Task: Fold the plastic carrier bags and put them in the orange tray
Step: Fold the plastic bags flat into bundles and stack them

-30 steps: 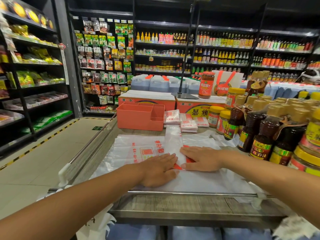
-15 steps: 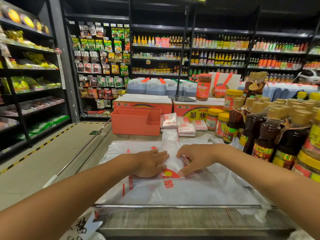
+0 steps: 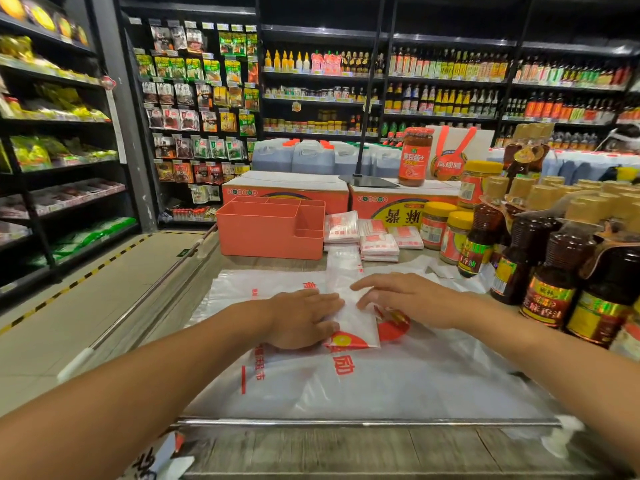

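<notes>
A white plastic carrier bag (image 3: 349, 299) with red print lies folded into a long narrow strip on top of other flat white bags (image 3: 398, 379) on the counter. My left hand (image 3: 304, 317) presses flat on the strip's left side, fingers straight. My right hand (image 3: 401, 299) rests on its right side with fingers spread and slightly bent. The orange tray (image 3: 263, 237), with several compartments, stands behind at centre left; what it holds is hidden. Small stacks of folded bags (image 3: 375, 242) lie to its right.
Sauce bottles (image 3: 550, 271) and jars (image 3: 450, 237) crowd the right side of the counter. Orange cartons (image 3: 287, 192) and a tall red jar (image 3: 415, 157) stand behind the tray. A metal rail (image 3: 363, 422) runs along the counter's near edge. Shelves line the aisle at left.
The bag has been folded narrower under my hands. Both hands shifted a little farther from me along the strip, and the view moved closer to the counter.
</notes>
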The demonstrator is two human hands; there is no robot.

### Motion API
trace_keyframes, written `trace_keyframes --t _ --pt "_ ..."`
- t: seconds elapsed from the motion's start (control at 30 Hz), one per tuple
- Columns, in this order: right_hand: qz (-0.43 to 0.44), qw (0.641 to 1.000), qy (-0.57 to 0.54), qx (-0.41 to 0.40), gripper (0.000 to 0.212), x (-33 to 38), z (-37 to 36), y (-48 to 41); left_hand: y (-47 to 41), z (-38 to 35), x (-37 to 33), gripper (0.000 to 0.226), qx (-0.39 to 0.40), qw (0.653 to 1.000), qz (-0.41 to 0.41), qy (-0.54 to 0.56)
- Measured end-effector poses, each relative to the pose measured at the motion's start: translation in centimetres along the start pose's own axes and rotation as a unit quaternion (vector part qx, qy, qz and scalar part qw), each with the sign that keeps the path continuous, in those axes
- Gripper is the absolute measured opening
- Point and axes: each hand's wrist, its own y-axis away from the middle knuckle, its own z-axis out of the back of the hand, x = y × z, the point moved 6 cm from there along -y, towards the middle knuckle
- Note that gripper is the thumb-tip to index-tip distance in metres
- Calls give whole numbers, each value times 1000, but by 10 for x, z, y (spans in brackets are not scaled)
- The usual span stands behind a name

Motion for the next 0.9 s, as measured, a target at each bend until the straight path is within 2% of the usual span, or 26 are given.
trace_keyframes --t 0.1,0.2,0.27,0.4,0.57,0.73,0.83,0.9 --pt "-22 999 -29 19 34 -3 -5 1 1 2 -1 67 9 1000 5 19" --pt "-45 998 -39 17 58 -7 -4 2 5 5 2 86 14 998 -2 53" --pt "-51 998 -41 14 67 -9 -5 1 8 9 4 96 -11 998 -17 62" --pt "-44 998 -49 2 72 -9 -5 0 9 18 1 75 -95 991 -67 68" --pt "-34 998 -62 5 64 -7 -6 2 13 22 -2 55 -108 989 -63 72" --pt "-26 998 -59 19 57 -1 -6 5 15 28 -4 39 -155 982 -65 87" --pt "-18 999 -32 24 64 1 -7 9 15 29 -3 37 -165 977 -54 121" --pt "-4 1000 15 -3 59 4 -6 9 17 29 -2 37 -165 974 -44 150"
